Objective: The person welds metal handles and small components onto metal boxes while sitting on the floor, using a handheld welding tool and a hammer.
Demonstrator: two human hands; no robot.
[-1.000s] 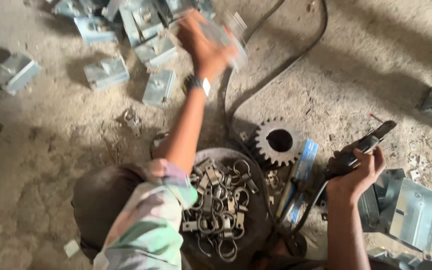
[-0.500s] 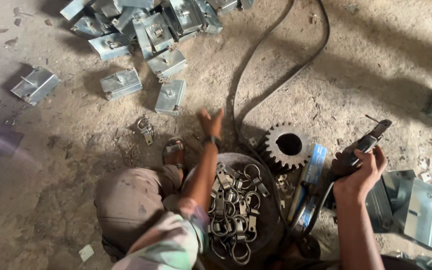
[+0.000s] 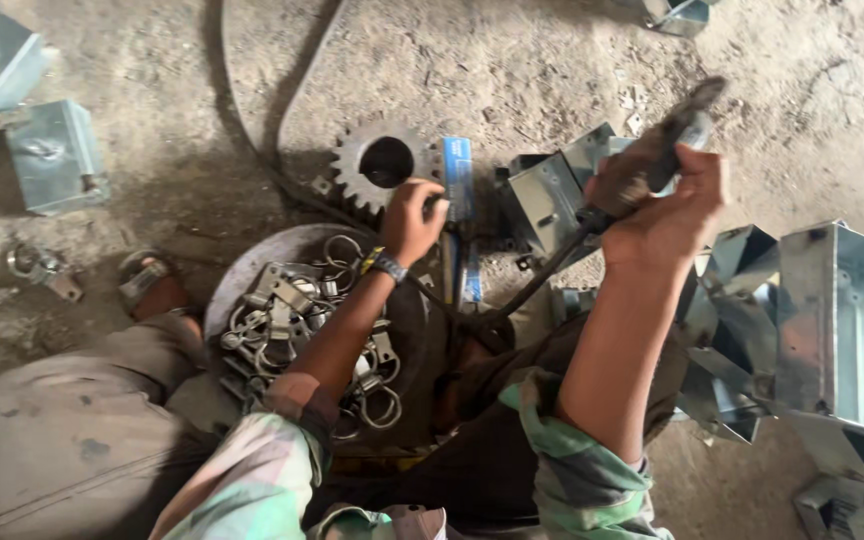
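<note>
- Gripping a dark power tool (image 3: 657,150), the right hand (image 3: 667,215) has its fingers clamped on the handle.
- The left hand (image 3: 414,218) reaches beside the one gear wheel (image 3: 384,165); whether its fingers hold anything, I cannot tell.
- Metal rings (image 3: 297,325) fill one round pan (image 3: 252,275): too many to count.
- Two metal boxes (image 3: 52,155) lie far left on the floor.

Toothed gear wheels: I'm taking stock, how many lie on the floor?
1: the toothed gear wheel lies just above the left hand. Others may be hidden.
</note>
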